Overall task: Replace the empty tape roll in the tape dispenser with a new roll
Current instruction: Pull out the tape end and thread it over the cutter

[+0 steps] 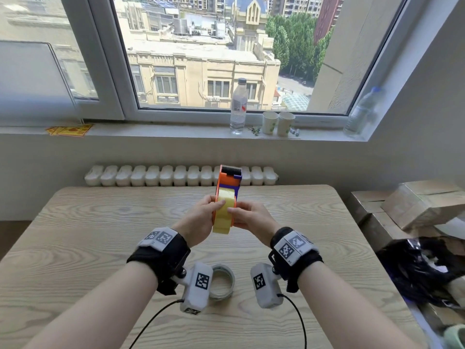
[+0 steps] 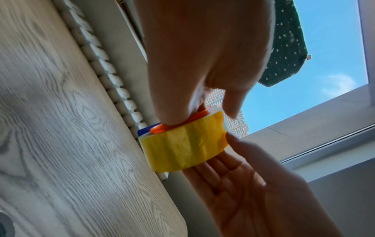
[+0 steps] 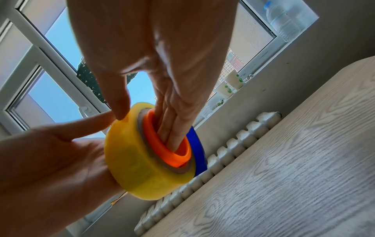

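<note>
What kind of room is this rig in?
Probably an upper-floor office or spare workroom: a wooden table under a window overlooking rooftops, a radiator beneath, cardboard boxes stacked alongside.

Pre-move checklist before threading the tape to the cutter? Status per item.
1. New yellow roll on orange hub: ok.
2. Roll pushed fully home on hub: cannot tell.
3. Left hand and right hand both hold the dispenser: ok.
4. Empty roll out, lying on table: ok.
5. Free tape end found: cannot tell.
6. Cutter teeth unobstructed: ok.
</note>
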### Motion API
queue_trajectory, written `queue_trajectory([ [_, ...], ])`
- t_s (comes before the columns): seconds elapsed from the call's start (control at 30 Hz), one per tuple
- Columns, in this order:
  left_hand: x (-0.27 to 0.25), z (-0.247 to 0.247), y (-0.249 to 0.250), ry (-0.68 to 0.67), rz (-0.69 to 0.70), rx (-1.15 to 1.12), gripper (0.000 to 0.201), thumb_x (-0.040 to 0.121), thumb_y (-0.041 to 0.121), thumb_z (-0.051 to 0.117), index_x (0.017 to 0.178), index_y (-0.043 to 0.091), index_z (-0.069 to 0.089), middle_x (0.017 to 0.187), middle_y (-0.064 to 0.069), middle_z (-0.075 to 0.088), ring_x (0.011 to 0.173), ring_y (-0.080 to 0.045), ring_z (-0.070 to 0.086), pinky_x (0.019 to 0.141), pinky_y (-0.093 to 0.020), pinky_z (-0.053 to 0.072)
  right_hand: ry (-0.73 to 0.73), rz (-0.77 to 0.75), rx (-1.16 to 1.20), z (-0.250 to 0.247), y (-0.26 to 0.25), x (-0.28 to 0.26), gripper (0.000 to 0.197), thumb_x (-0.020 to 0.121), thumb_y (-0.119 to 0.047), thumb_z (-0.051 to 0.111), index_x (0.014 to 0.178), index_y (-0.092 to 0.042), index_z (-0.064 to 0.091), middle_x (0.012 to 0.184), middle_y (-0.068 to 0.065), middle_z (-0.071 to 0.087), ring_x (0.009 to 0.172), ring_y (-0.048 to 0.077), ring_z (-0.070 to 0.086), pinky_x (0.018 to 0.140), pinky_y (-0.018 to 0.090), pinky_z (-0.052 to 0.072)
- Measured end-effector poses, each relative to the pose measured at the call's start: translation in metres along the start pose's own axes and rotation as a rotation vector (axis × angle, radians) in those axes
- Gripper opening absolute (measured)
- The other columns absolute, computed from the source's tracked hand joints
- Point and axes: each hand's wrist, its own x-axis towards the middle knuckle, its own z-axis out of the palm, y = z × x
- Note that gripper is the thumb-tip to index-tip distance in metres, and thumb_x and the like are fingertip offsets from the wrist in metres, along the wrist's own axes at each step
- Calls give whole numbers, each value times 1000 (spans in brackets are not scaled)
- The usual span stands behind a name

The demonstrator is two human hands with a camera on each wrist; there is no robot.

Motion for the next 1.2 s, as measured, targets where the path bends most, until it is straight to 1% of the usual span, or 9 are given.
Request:
queue_trajectory([
  [0.13,0,-7,-4,-62,-13,-25,53,78,-3,58,128,0,41,123,-26,52,109,-36,53,100,-52,39,34,5,11,2,2,0,35,94,-16,51,119,9,55,118,28,63,107,36,64,89,35,55],
  [0.23,-2,-7,-4,-98,-8,-23,38,84,-3,55,120,3,45,114,-22,57,105,-32,57,98,-49,42,72,19,-3,3,1,2,40,97,-24,46,117,8,57,115,29,63,104,39,64,83,36,56],
  [0.37,-1,-3,-4,-76,21,16,27,91,5,50,119,4,45,111,-18,58,103,-30,58,95,-45,45,70,18,19,3,2,3,42,96,-27,48,117,7,58,114,27,65,105,37,65,83,34,57],
  [0.57,0,2,-3,47,50,52,36,96,33,43,118,5,47,102,-13,61,88,-25,61,78,-41,50,50,-51,-199,5,3,1,27,79,-7,70,105,-4,63,109,18,67,105,31,64,92,39,53],
  [0.7,2,1,-1,40,34,-80,23,95,23,47,110,6,47,97,-13,62,83,-24,62,72,-40,51,58,-36,-120,8,-1,0,26,86,-9,64,109,2,61,106,18,65,94,24,65,84,30,55],
  [0.8,0,-1,0,-7,33,-171,28,90,14,53,115,5,45,102,-17,62,90,-29,61,85,-47,48,64,-8,-62,10,-3,1,34,92,-18,56,115,7,58,111,24,65,94,27,66,80,29,55],
  [0.97,-4,-3,-2,-62,25,-108,48,67,3,61,112,5,45,102,-16,59,95,-30,57,93,-52,42,111,-3,-33,10,-5,0,44,97,-29,45,112,9,60,112,30,64,93,38,66,84,44,54],
  [1.1,-5,-3,-5,-51,19,-63,35,85,0,57,117,4,46,110,-20,57,105,-35,55,102,-58,38,77,13,30,4,-4,-4,42,96,-31,45,112,4,61,113,26,65,100,40,66,90,48,53],
  [1.2,-7,0,-3,-27,40,-25,19,91,7,51,110,5,49,104,-16,60,92,-27,61,84,-44,50,-25,-6,38,1,-2,-9,34,90,-12,58,120,3,58,119,25,63,108,36,63,93,39,53],
])
